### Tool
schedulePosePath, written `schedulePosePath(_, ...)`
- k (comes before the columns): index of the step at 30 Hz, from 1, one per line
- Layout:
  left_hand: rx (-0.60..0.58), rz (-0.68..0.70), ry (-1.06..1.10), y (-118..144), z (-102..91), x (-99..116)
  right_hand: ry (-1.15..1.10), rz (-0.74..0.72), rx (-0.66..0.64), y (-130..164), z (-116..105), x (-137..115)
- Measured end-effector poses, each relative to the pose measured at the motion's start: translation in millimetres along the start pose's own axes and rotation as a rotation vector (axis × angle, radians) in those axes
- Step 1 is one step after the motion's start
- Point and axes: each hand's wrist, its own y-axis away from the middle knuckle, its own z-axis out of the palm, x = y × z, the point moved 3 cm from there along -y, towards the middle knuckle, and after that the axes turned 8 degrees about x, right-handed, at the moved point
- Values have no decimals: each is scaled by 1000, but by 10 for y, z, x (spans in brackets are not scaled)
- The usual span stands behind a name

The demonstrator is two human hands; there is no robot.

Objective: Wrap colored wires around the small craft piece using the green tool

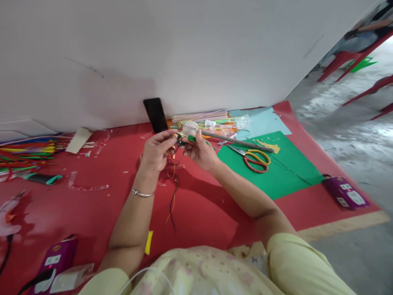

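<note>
**Between both hands, above red table (pixel 199 209): green-handled tool (pixel 192 139)**

Tool, one: long axis crosswise, thin shaft toward left hand (pixel 159 150), handle nearer right hand (pixel 200 151). Right: closed around handle. Left: fingertips pinched on small dark piece (pixel 181 142), its detail too small to tell.

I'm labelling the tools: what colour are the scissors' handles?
The scissors' handles are one yellow, one red; see the head view.

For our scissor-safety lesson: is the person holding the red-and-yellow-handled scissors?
No, the scissors lie on the green sheet, apart from the left hand and right hand.
</note>
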Motion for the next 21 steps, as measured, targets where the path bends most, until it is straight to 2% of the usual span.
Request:
schedulePosePath(8,-91,-50,41,-12,-8,-10,-121,125,-1,-16,0,20)
schedulePosePath(21,-196,-65,69,-43,-55,-65,-93,132,-34,19,15,-10)
